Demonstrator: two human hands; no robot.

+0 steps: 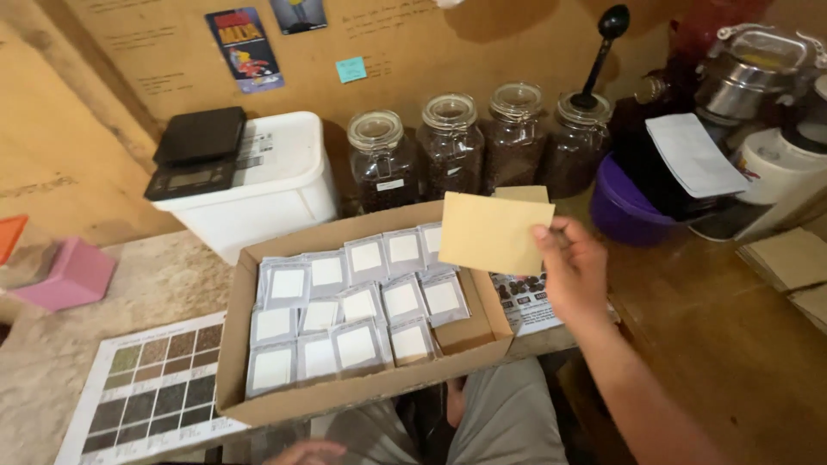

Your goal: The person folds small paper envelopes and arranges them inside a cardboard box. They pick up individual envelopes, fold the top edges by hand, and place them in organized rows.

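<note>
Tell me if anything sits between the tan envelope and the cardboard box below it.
Nothing visible does. The right hand holds the tan envelope above the cardboard box, over its right end; only air lies between.

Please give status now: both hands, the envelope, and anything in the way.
Right hand holds tan envelope above cardboard box. Left hand low at frame edge, grip unclear. Box holds rows of silver packets. Nothing blocks the envelope.

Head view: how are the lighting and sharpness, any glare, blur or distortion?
Head view: warm, dim light; the right hand and its tan envelope are reasonably sharp; soft glare on the jar lids; the left hand is cut off at the bottom edge and slightly soft; wide-angle bending at the edges; dark shadow behind the jars.
</note>
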